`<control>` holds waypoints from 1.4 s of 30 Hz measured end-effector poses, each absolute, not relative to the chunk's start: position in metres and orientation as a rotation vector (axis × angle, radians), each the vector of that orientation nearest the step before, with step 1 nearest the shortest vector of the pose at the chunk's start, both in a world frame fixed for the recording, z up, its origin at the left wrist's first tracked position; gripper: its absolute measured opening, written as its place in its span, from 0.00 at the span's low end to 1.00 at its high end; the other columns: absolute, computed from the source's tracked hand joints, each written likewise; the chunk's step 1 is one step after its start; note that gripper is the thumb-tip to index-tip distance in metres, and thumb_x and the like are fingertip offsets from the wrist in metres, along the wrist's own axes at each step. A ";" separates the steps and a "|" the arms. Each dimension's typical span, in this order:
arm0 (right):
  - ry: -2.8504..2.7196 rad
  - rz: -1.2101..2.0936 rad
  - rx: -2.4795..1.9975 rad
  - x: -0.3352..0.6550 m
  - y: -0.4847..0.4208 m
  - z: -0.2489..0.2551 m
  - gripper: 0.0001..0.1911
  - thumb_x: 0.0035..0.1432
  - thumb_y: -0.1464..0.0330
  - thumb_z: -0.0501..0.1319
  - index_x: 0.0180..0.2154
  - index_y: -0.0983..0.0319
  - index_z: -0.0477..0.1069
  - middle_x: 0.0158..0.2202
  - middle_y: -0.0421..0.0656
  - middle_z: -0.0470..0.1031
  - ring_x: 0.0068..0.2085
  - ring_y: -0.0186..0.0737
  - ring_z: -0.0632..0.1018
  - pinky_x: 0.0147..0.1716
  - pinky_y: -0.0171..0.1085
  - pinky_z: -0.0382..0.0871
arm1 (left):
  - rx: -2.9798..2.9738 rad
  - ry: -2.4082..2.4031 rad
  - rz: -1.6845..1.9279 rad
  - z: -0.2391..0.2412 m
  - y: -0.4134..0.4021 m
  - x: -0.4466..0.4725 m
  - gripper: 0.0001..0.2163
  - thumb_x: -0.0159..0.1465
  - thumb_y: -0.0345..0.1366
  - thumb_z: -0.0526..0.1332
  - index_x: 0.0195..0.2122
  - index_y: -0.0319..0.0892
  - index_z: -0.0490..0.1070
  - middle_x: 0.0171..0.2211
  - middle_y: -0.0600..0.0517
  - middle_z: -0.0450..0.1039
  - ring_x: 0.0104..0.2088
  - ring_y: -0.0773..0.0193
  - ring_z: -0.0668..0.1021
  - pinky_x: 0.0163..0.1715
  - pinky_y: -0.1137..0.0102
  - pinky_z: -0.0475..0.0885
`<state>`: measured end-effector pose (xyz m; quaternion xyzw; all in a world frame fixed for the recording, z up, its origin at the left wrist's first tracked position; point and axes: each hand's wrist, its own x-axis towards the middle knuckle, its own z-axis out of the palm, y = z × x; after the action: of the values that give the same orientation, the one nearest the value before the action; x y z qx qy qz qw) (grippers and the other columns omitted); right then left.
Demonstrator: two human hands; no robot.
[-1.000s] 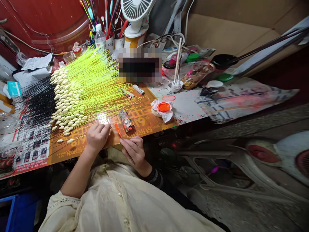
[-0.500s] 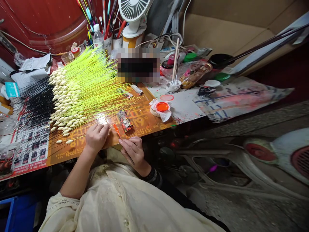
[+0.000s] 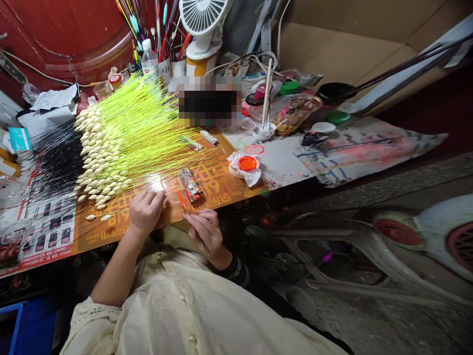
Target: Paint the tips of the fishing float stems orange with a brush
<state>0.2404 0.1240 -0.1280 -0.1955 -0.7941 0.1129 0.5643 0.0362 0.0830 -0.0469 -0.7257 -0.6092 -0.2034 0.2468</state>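
Observation:
My left hand is closed at the table's front edge, fingers curled together. Whatever it pinches is too thin or hidden to make out. Just to its right, my right hand grips a slim paintbrush, its orange end pointing up toward the table and its handle passing under the fingers. Beside the brush lies a paint-smeared dark block. Many fishing floats with cream bodies, yellow tips and black stems lie in rows beyond my left hand. An open pot of orange paint sits in white tissue to the right.
A white fan, a plastic bottle and cups of brushes stand at the back. Two sticks rise from a small white pot. Paint-stained paper overhangs the table's right side. Below right is a scooter.
My right hand and the paintbrush have shifted very slightly right. My left hand stays closed in almost the same place. The whole view has moved a little.

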 end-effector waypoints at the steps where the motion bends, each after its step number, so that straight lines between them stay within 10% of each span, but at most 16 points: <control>1: -1.867 0.266 -0.445 0.241 0.124 -0.127 0.27 0.64 0.76 0.60 0.63 0.57 0.66 0.42 0.45 0.80 0.41 0.42 0.74 0.47 0.49 0.74 | -1.971 -1.681 -0.539 -0.046 0.079 0.035 0.08 0.72 0.34 0.58 0.45 0.44 0.76 0.32 0.49 0.80 0.31 0.62 0.75 0.34 0.65 0.65; 42: -1.920 0.232 -0.408 0.236 0.120 -0.128 0.30 0.65 0.76 0.59 0.66 0.58 0.63 0.42 0.46 0.80 0.42 0.43 0.72 0.49 0.49 0.70 | -1.760 -1.697 -0.561 -0.053 0.025 0.003 0.10 0.68 0.30 0.62 0.49 0.43 0.77 0.36 0.48 0.81 0.32 0.60 0.74 0.36 0.64 0.64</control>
<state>0.2360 0.1196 -0.1280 -0.1726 -0.8112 0.0979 0.5501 0.0027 0.0248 -0.0532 -0.6668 -0.6430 -0.2126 0.3112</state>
